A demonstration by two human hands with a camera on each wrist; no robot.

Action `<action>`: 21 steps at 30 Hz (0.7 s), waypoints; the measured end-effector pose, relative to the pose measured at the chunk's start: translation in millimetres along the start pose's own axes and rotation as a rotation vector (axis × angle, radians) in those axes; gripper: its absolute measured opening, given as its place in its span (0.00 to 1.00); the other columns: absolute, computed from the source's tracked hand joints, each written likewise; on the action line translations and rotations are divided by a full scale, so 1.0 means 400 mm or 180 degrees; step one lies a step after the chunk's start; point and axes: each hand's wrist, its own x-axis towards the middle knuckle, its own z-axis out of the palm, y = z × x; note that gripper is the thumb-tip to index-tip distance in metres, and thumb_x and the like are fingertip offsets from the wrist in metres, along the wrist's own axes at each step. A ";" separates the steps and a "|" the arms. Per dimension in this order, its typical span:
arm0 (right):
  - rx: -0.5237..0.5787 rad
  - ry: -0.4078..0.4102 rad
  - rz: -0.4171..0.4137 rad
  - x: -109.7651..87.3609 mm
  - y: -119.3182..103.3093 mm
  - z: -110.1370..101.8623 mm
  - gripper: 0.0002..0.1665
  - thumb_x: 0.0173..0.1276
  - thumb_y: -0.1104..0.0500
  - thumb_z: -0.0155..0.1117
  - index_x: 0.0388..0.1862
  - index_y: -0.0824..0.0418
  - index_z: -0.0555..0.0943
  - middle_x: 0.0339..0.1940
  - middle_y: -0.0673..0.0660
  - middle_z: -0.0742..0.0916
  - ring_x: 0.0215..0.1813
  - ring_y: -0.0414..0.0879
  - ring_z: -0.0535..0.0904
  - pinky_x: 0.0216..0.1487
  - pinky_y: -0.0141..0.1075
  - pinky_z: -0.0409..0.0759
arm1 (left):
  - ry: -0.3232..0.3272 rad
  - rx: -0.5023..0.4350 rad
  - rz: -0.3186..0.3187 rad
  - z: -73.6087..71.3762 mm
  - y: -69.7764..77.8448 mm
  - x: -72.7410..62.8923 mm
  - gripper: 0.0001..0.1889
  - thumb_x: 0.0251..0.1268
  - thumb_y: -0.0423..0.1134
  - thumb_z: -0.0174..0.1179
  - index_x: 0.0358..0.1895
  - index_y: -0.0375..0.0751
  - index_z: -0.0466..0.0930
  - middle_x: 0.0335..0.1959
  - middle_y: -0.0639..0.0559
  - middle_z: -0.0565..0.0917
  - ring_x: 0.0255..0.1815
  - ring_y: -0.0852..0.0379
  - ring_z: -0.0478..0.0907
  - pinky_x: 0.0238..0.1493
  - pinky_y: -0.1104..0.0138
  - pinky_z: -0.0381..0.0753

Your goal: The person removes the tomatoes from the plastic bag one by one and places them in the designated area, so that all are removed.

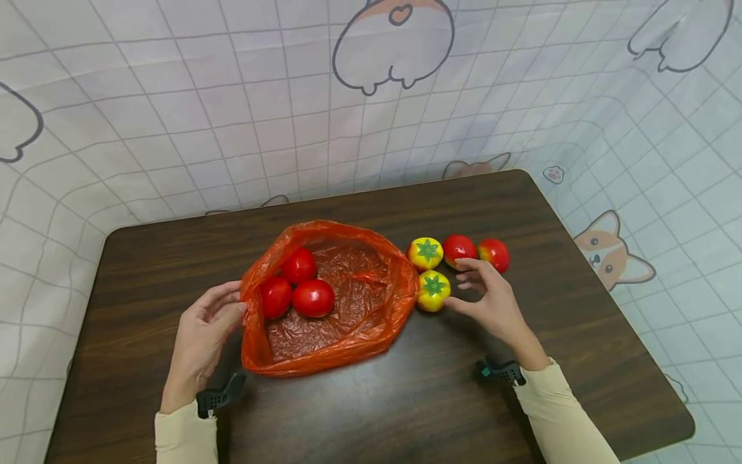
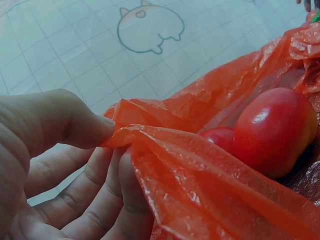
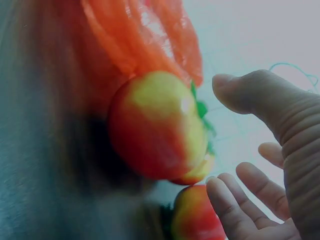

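Fruit (image 1: 433, 291) with a yellow crown and a green star-shaped top sits on the table (image 1: 359, 412), close by the right edge of the plastic bag (image 1: 342, 352). The right hand (image 1: 489, 299) is just beside it, thumb and fingers spread wide, holding nothing. The left hand (image 1: 199, 335) pinches a gathered fold of the bag's rim between thumb and fingers.

The fruit looks firm, smooth and fairly light, and its gloss suggests a slippery skin; its widest girth, thumb opposite fingers, seems the best place to take hold. The bag looks flimsy and soft, likely to sag or tear if pulled hard, so a doubled fold of rim is the safer grip.

Its orange-red film is thin, crinkled and slightly see-through, opening in a rough oval. Three glossy red fruits (image 1: 313, 298) cluster inside, at its left. Outside, another yellow-topped fruit (image 1: 425, 254) and two red ones (image 1: 459, 250) (image 1: 493, 255) stand near, all squat and rounded. Dark wood grain runs along the table; behind hangs a wrinkled, grid-printed backdrop (image 1: 301, 142)
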 end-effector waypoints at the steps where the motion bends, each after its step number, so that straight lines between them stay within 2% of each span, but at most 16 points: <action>1: 0.0003 0.0008 -0.0015 0.003 -0.005 -0.002 0.44 0.55 0.61 0.84 0.69 0.63 0.73 0.64 0.64 0.82 0.57 0.54 0.82 0.56 0.14 0.78 | -0.0006 -0.0001 0.0011 -0.001 0.000 0.000 0.26 0.71 0.41 0.66 0.69 0.41 0.74 0.51 0.58 0.84 0.46 0.66 0.85 0.50 0.74 0.87; 7: 0.0089 0.0086 -0.0280 0.027 -0.042 -0.004 0.42 0.54 0.65 0.84 0.67 0.63 0.74 0.62 0.66 0.83 0.55 0.53 0.81 0.56 0.16 0.79 | -0.0037 0.0035 0.0061 0.000 0.001 0.001 0.26 0.72 0.40 0.66 0.69 0.41 0.73 0.51 0.59 0.84 0.47 0.65 0.86 0.51 0.74 0.87; 13: 0.0179 0.0091 -0.0495 0.056 -0.087 0.005 0.41 0.53 0.68 0.83 0.66 0.61 0.76 0.61 0.64 0.82 0.54 0.38 0.81 0.56 0.20 0.83 | -0.0006 0.0030 0.0072 -0.003 0.004 -0.001 0.26 0.71 0.40 0.67 0.69 0.40 0.73 0.51 0.58 0.84 0.46 0.65 0.86 0.51 0.74 0.87; 16: 0.0234 0.0068 -0.0605 0.071 -0.104 0.015 0.40 0.54 0.69 0.82 0.66 0.62 0.76 0.62 0.65 0.80 0.54 0.40 0.81 0.57 0.23 0.84 | -0.0003 0.0038 0.0077 -0.004 0.004 -0.002 0.26 0.71 0.40 0.67 0.69 0.41 0.73 0.51 0.58 0.84 0.46 0.64 0.85 0.51 0.74 0.87; 21: 0.0357 0.0003 -0.0788 0.094 -0.130 0.036 0.40 0.53 0.72 0.81 0.66 0.66 0.76 0.61 0.67 0.80 0.55 0.49 0.82 0.57 0.23 0.84 | -0.0012 0.0011 0.0122 -0.002 0.004 -0.005 0.25 0.72 0.39 0.66 0.69 0.39 0.73 0.51 0.57 0.83 0.45 0.64 0.85 0.50 0.74 0.88</action>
